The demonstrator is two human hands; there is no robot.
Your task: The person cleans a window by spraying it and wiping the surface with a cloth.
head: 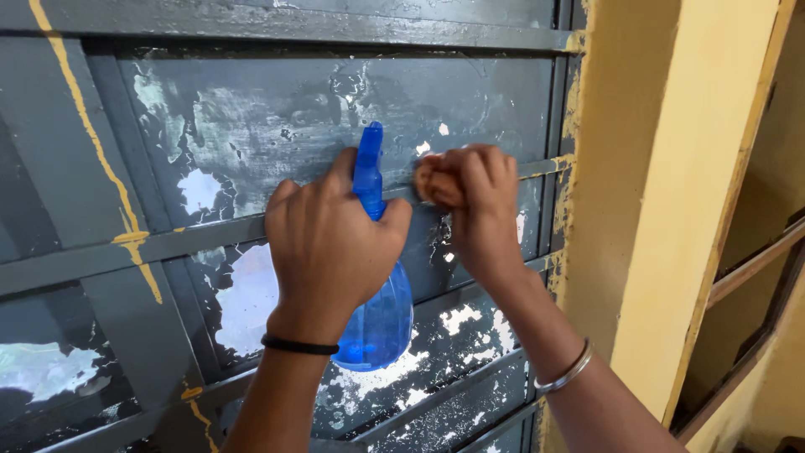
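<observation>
My left hand (327,243) grips the neck of a blue spray bottle (379,323), its blue trigger head pointing up against a dark grey metal grille (251,226) with flaking paint. My right hand (478,205) is closed on a small bunched orange-brown cloth (429,180) pressed to a horizontal bar of the grille, just right of the bottle's head. A black band sits on my left wrist, a silver bangle on my right.
White patches of peeled paint and yellow paint streaks (88,126) mark the grille. A yellow wall pillar (662,193) stands right of it, with a brown wooden rail (755,264) beyond.
</observation>
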